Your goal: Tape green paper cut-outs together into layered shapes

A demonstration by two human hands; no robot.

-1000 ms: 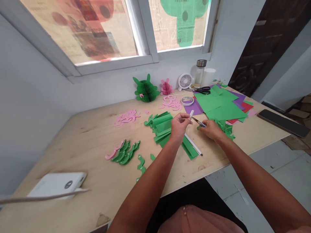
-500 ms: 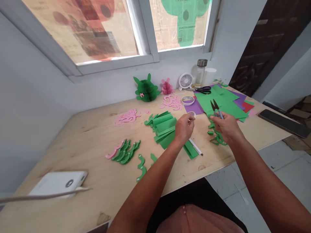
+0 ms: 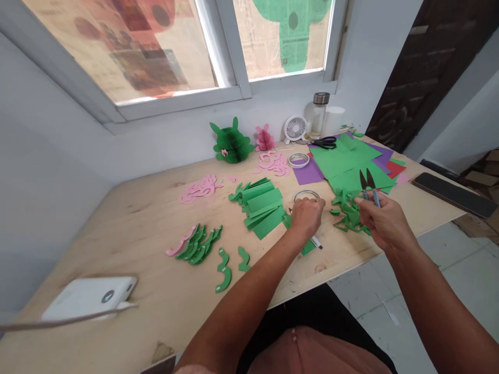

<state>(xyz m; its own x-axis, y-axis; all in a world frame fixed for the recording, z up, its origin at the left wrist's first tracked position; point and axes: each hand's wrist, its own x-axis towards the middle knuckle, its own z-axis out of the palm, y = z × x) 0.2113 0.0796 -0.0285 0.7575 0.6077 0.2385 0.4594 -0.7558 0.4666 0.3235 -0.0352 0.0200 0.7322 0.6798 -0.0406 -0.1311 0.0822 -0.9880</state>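
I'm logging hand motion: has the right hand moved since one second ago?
Yes, rightward: the right hand is now closer to the dark phone-like slab.

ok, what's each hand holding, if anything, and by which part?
Right hand: thread snips, by the handles. Left hand: at the near side of the nearer tape roll; can't tell whether it's gripped.

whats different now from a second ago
The right hand swung right, away from the left hand, turning its snips from pointing left to pointing forward. The left hand came right and back; a tape roll beside it now shows as a ring, grip unclear. The fan, phone and pink cutouts stayed put.
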